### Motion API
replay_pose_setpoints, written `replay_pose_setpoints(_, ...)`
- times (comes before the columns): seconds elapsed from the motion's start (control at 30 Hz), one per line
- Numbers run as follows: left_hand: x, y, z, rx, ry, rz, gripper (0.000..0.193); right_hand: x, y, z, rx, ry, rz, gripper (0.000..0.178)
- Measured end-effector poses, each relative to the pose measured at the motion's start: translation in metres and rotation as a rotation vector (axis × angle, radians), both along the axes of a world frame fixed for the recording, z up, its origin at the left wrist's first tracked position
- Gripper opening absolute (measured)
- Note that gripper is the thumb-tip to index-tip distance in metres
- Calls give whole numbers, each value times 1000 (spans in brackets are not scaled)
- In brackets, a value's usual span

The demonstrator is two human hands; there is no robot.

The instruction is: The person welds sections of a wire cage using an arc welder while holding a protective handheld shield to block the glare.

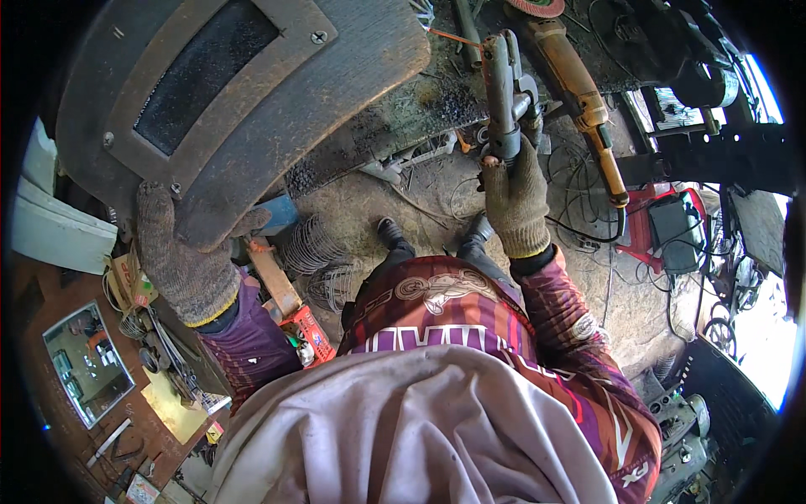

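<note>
My left hand [180,256], in a grey knitted glove, is closed at the lower edge of a dark, worn welding shield [319,126] with a rectangular dark window [206,76]. The shield is raised at the upper left and hides part of the workbench. My right hand [516,202], gloved alike with a bare fingertip showing, is wrapped around the lower end of a grey metal welding electrode holder [500,97]. From its head a thin orange-looking rod [456,37] points left. Just right of the holder lies an angle grinder [571,76] with an orange-brown body.
A dark, dirty workbench [378,139] stretches across the top. Cables [579,176] tangle on the floor at right, near a red case [646,223]. Coiled wire [315,248] and a red box [309,334] are beside my left arm. A brown board [75,353] carries several tools.
</note>
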State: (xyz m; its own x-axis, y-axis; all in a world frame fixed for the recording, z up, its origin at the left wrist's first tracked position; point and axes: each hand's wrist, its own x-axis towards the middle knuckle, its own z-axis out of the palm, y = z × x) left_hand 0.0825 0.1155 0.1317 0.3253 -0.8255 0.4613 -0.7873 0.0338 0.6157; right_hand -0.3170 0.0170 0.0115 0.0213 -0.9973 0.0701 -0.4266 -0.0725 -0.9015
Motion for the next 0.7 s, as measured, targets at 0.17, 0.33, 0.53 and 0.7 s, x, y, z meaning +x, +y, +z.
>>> replay_pose_setpoints(0.17, -52, -22, 31, -42, 1122, -137, 60, 1, 0, 0, -39, -6, -1, 55)
replay_pose_setpoints(0.33, -80, -23, 18, -60, 1042, -144, 57, 3, -2, 6, -9, -54, 5, 54)
replay_pose_setpoints(0.53, -87, -24, 2, -30, 632, -256, 53, -1, -3, -11, -39, -83, 30, 46)
replay_pose_setpoints(0.7, -87, -21, 9, -61, -41, -320, 49, 1, 2, -3, -155, -95, 45, 28)
